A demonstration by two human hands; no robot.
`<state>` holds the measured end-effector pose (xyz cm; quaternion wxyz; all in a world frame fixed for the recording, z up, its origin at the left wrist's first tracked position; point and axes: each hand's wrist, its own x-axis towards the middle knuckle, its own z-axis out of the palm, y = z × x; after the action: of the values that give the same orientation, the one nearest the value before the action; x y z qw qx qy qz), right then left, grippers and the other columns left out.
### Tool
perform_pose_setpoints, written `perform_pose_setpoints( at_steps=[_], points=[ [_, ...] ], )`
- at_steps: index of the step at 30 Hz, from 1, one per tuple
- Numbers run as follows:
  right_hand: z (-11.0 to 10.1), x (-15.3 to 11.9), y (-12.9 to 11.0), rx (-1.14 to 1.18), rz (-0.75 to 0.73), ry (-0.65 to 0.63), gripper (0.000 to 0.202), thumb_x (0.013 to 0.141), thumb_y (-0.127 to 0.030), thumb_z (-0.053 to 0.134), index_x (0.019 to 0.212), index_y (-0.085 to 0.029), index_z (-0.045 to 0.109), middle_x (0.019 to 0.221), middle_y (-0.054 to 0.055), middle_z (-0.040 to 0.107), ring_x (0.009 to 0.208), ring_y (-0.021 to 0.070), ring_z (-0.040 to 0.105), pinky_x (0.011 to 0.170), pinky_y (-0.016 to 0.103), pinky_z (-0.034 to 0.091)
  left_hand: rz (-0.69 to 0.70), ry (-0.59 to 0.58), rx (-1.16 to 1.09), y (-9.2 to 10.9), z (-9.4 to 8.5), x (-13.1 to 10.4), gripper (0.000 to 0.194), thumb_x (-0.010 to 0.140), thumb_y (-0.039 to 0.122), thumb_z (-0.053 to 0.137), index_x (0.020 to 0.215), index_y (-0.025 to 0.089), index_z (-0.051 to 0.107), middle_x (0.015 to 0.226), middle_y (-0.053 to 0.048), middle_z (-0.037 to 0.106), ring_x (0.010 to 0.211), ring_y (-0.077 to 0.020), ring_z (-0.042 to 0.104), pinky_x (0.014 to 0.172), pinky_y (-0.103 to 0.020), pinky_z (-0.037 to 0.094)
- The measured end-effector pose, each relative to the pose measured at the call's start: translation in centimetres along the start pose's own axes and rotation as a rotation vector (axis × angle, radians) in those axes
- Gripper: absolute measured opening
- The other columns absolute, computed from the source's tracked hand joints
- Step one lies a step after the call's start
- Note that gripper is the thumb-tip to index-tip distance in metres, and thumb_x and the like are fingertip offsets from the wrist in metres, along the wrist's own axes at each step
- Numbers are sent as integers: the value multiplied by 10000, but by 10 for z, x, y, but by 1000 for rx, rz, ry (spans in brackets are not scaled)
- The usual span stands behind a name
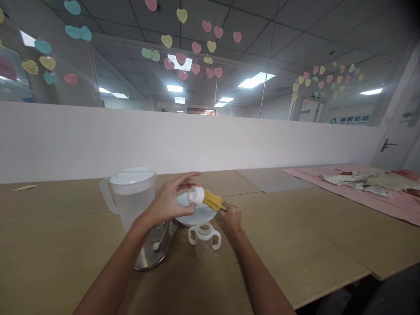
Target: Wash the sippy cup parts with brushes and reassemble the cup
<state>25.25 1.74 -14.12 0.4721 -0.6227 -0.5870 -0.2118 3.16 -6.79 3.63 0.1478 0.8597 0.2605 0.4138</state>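
Between the thumb and fingers of my left hand [172, 199] is a white ring-shaped cap [196, 195]. My right hand [232, 217] is closed round the green handle of a yellow brush [212, 200], whose head meets the cap's right side. Both are held above a white bowl [197, 215] of what looks like water. Just in front of the bowl, a clear bottle [204, 245] with two white handles stands upright and uncapped on the table. A metal tray [147, 261] with small clear and white parts lies to its left, partly behind my left forearm.
A lidded clear pitcher [131, 199] holding liquid stands behind the tray, left of the bowl. Packets [357, 180] lie on a pink cloth [315, 175] at the far right. A white wall [197, 144] borders the back of the wooden table [288, 245].
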Motion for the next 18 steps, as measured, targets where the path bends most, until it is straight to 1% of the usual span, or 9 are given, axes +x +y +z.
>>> perform_pose_setpoints(
  at_steps=[2,4,6,12,15,18],
  points=[
    [-3,3,6,-33,90,23,228,666,-142,429,634,-159,653,538,33,607,476,93,446,489,205,234,-6,44,84,6,-11,-2,654,596,131,574,1226,220,419,1013,-14,611,967,-175,558,927,-309,412],
    [-8,6,9,-56,174,51,250,680,-153,425,691,-149,674,538,43,611,473,97,438,495,208,234,-33,33,166,10,-17,-3,647,616,145,562,1236,245,406,1026,-2,609,972,-178,552,905,-312,416],
    [-12,9,8,-64,222,58,265,689,-165,423,728,-143,685,545,50,617,473,99,431,500,210,233,-52,0,220,11,-18,-4,637,636,152,541,1245,262,390,1045,6,605,974,-178,544,885,-314,419],
    [-22,12,-7,-51,244,-4,292,707,-198,411,744,-148,696,580,64,635,476,104,420,510,225,229,-34,-62,310,2,-10,-2,606,663,141,511,1241,279,391,1088,11,591,1056,-195,469,905,-318,380],
    [-24,11,-12,-22,239,-12,315,696,-190,394,761,-144,699,596,69,642,485,112,430,515,225,245,-38,-99,329,-1,-9,-1,618,672,150,514,1258,284,371,1074,11,592,1042,-192,463,875,-303,393],
    [-23,9,-16,-6,199,-3,330,676,-173,386,777,-139,698,599,63,645,499,118,454,520,218,269,-43,-123,350,-5,-6,0,629,681,179,527,1276,283,352,1045,10,598,1017,-188,474,842,-292,406]
  ],
)
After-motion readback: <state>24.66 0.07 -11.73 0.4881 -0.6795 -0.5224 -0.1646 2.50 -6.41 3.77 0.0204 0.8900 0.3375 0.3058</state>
